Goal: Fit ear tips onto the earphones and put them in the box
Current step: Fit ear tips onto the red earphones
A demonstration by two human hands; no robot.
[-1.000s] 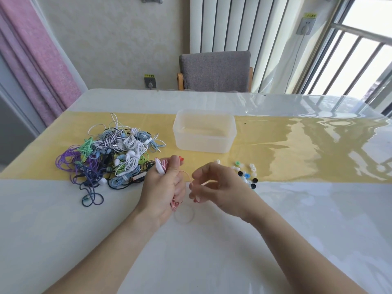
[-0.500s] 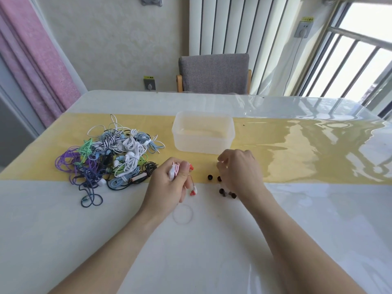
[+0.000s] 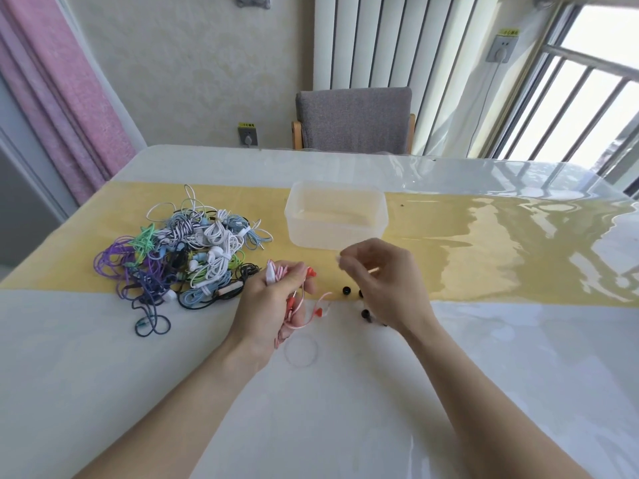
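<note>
The left hand (image 3: 273, 305) is curled round a bundled pair of red-and-white corded earphones (image 3: 294, 302), the white end poking out above the fist, one red bud beside the thumb and another red bud hanging on a pink loop of cord just to the right of the hand, down at the table. The right hand (image 3: 387, 285) is raised a little above the table with its fingers bent, thumb and forefinger pinched on a small pale thing at their tips (image 3: 340, 260); it is too blurred to tell what that is. Both hands are over the white near part of the glossy covered table (image 3: 345, 409), near its middle, close to the near edge of the yellow strip (image 3: 501, 243) that runs across it from left to right. A few small black rubber ear tips (image 3: 345, 290) lie on the table between and under the hands, some hidden by the right hand. Toward the left edge, on the yellow strip, sits a tangled heap of coiled earphones in purple, green, blue, white and black (image 3: 179, 254). Further back, in the middle of the strip, stands the clear plastic rectangular box (image 3: 335, 216), open on top. Beyond the far edge is a grey upholstered chair back (image 3: 352, 119).
</note>
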